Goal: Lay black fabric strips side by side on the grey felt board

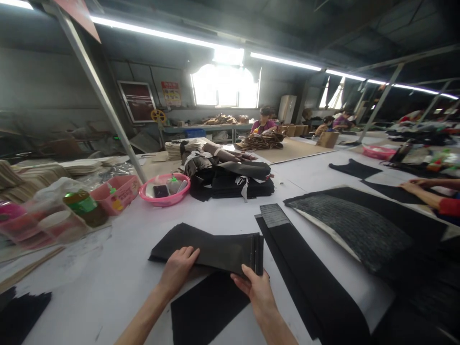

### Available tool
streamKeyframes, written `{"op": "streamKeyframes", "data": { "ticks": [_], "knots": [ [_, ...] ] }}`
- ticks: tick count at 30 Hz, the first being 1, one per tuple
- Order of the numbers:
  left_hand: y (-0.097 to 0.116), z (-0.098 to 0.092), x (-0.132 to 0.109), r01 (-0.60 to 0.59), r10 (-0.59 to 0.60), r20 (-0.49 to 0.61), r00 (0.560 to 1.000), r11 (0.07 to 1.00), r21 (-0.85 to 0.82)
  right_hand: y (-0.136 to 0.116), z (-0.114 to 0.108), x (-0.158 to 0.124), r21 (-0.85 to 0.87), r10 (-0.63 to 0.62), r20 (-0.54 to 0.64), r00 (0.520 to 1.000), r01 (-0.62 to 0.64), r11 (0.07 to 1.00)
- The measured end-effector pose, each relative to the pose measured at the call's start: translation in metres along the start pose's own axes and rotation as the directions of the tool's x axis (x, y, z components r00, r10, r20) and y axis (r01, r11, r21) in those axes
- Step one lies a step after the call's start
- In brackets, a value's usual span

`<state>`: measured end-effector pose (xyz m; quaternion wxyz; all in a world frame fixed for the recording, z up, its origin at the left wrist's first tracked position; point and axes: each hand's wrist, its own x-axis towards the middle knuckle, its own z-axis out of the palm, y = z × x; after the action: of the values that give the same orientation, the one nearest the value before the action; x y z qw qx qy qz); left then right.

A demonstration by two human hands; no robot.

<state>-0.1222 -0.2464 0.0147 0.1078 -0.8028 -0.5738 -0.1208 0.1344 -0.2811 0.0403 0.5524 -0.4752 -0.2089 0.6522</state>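
A stack of black fabric pieces (212, 247) lies in front of me, its right end raised off the white tabletop. My left hand (179, 268) curls over the near edge of the stack at its middle, fingers on top and thumb hidden. At the right end, my right hand (255, 285) grips the near corner, thumb on top and the other fingers underneath. Partly beneath the stack and close to me is a flat black fabric piece (208, 309). To the right, long black fabric strips (309, 282) lie flat, one with a grey end.
Dark fabric sheets (352, 215) spread to the right, near another person's hands (417, 186). Beyond my hands stand a pink basket (165, 199) and a black fabric pile (240, 182). A pink box (117, 194) and a bottle (84, 206) are left. A metal post (104, 91) rises there.
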Motion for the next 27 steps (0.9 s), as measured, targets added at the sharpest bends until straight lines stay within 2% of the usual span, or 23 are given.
{"op": "streamKeyframes", "data": {
  "ticks": [3, 6, 7, 9, 11, 14, 15, 17, 19, 20, 22, 23, 25, 27],
  "knots": [
    [0.01, -0.009, -0.063, -0.033, 0.032, 0.01, 0.999, 0.999, 0.021, 0.006, -0.031, -0.025, -0.091, 0.104, 0.049, 0.993, -0.099, 0.991],
    [0.025, 0.0, -0.135, 0.011, -0.011, -0.017, 1.0, 1.0, -0.013, 0.013, -0.056, -0.042, -0.211, 0.21, 0.056, 0.976, -0.194, 0.958],
    [0.031, 0.005, -0.157, 0.036, -0.036, 0.006, 0.999, 0.999, -0.026, 0.014, -0.062, -0.046, -0.264, 0.23, 0.051, 0.972, -0.209, 0.942],
    [0.043, 0.012, -0.189, 0.082, -0.082, 0.014, 0.997, 0.996, -0.016, 0.014, -0.073, -0.05, -0.39, 0.248, 0.057, 0.967, -0.208, 0.897],
    [0.053, 0.01, -0.203, 0.08, -0.079, 0.045, 0.996, 0.997, -0.006, 0.009, -0.084, -0.054, -0.495, 0.241, 0.124, 0.963, -0.151, 0.855],
    [0.073, -0.012, -0.194, 0.075, -0.07, 0.178, 0.982, 0.997, -0.018, -0.002, -0.101, -0.058, -0.615, 0.201, 0.249, 0.947, -0.005, 0.788],
    [0.083, -0.021, -0.184, 0.096, -0.089, 0.223, 0.971, 0.995, -0.022, -0.006, -0.106, -0.059, -0.673, 0.157, 0.252, 0.955, 0.057, 0.737],
    [0.11, -0.036, -0.159, 0.149, -0.133, 0.25, 0.959, 0.988, -0.044, -0.012, -0.115, -0.061, -0.813, 0.008, 0.204, 0.979, 0.165, 0.558],
    [0.145, -0.043, -0.132, 0.208, -0.188, 0.17, 0.967, 0.972, -0.113, -0.015, -0.12, -0.062, -0.893, -0.163, 0.207, 0.965, 0.255, 0.372],
    [0.163, -0.043, -0.119, 0.194, -0.176, 0.114, 0.978, 0.967, -0.166, -0.015, -0.12, -0.062, -0.903, -0.226, 0.234, 0.946, 0.298, 0.311],
    [0.196, -0.037, -0.097, 0.066, -0.052, 0.056, 0.997, 0.954, -0.292, -0.011, -0.118, -0.062, -0.89, -0.32, 0.312, 0.895, 0.393, 0.232],
    [0.209, -0.032, -0.089, 0.04, -0.033, 0.026, 0.999, 0.942, -0.332, -0.008, -0.114, -0.062, -0.878, -0.361, 0.349, 0.865, 0.436, 0.196],
    [0.224, -0.023, -0.079, 0.047, -0.075, -0.067, 0.995, 0.933, -0.358, -0.001, -0.106, -0.063, -0.864, -0.418, 0.401, 0.815, 0.488, 0.122],
    [0.225, -0.015, -0.076, 0.069, -0.123, -0.137, 0.983, 0.936, -0.346, 0.007, -0.098, -0.062, -0.858, -0.422, 0.436, 0.795, 0.509, 0.071]
  ]
}}
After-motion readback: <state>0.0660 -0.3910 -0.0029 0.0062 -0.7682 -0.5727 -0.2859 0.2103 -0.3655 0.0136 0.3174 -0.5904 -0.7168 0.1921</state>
